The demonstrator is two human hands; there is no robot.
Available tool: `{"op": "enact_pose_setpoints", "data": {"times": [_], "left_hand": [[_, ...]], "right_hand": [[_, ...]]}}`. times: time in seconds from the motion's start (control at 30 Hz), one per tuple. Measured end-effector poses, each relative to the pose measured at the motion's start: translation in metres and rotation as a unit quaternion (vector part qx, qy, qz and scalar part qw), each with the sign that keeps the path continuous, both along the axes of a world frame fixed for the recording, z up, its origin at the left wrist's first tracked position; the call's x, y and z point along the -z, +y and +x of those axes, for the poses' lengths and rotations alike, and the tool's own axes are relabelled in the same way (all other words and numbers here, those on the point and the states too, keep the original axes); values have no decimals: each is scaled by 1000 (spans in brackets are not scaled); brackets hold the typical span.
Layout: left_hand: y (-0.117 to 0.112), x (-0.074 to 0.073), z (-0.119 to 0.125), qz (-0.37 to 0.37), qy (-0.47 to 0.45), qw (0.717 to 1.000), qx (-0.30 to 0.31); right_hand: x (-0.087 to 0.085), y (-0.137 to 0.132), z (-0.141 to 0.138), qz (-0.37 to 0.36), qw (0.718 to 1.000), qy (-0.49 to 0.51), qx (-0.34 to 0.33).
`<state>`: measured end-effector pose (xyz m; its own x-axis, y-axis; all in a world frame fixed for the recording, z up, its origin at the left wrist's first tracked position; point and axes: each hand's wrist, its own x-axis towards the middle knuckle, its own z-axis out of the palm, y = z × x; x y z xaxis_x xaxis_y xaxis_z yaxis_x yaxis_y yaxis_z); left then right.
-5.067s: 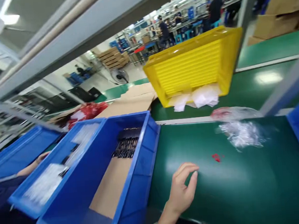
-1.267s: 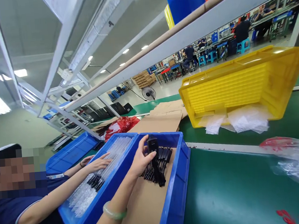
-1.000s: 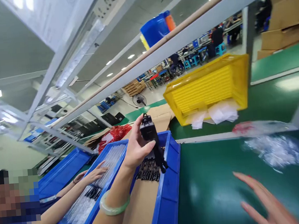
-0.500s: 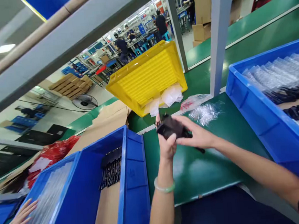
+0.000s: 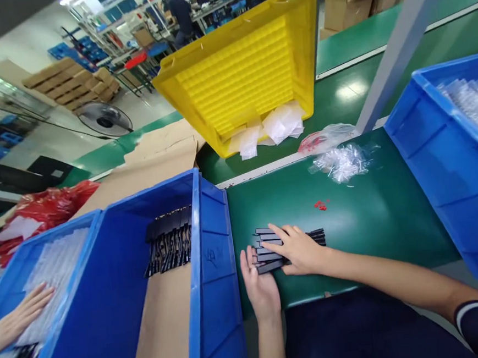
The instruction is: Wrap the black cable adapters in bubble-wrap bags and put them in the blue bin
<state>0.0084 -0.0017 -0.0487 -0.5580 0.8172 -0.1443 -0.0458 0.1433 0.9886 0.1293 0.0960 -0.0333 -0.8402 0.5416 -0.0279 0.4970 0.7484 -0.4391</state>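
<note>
Black parts: a small fanned stack of flat strips [image 5: 287,240] lay on the green desk [image 5: 362,219], just right of the blue bin [image 5: 212,258].
Left hand [image 5: 260,285]: flat, fingers spread, butted against the stack's near ends.
Right hand [image 5: 298,249]: open, pressing on top, gripping nothing.
Handling: apparently light, stiff and slick; best pinched by the long edges.
Nearby: a co-worker's hand [image 5: 24,317] rested in another bin.

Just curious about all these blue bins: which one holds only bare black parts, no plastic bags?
The blue bin beside the left hand: cardboard-lined, black parts only.
</note>
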Motion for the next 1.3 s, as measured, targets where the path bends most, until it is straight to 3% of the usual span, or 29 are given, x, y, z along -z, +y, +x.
{"op": "enact_pose_setpoints", "data": {"times": [0.07, 0.17, 0.27, 0.47, 0.6, 0.73, 0.9, 1.1, 1.3], "left_hand": [[-9, -3, -5, -21, 105, 994, -20], [-21, -3, -10, -55, 281, 958, 25], [-27, 3, -13, -90, 375, 921, 59], [-31, 7, -19, -124, 436, 885, 108], [-41, 4, -22, -101, 488, 855, 144], [-48, 6, -21, -79, 510, 829, 215], [-47, 7, -16, -37, 501, 828, 249], [-49, -4, -13, -47, 488, 822, 290], [-45, -13, -11, -34, 534, 801, 269]], "right_hand": [[7, 6, -3, 36, 999, -8, -22], [13, 18, -2, 63, 996, 1, -57], [13, 26, 6, 79, 994, 5, -74], [3, 14, 31, 76, 994, 20, -75], [-3, -3, 46, 46, 995, 60, -66], [2, -11, 51, 35, 996, 53, -60], [10, -6, 44, 60, 998, 21, -21], [9, 9, 36, 58, 998, 19, 11], [10, 16, 35, 65, 998, 21, 17]]}}
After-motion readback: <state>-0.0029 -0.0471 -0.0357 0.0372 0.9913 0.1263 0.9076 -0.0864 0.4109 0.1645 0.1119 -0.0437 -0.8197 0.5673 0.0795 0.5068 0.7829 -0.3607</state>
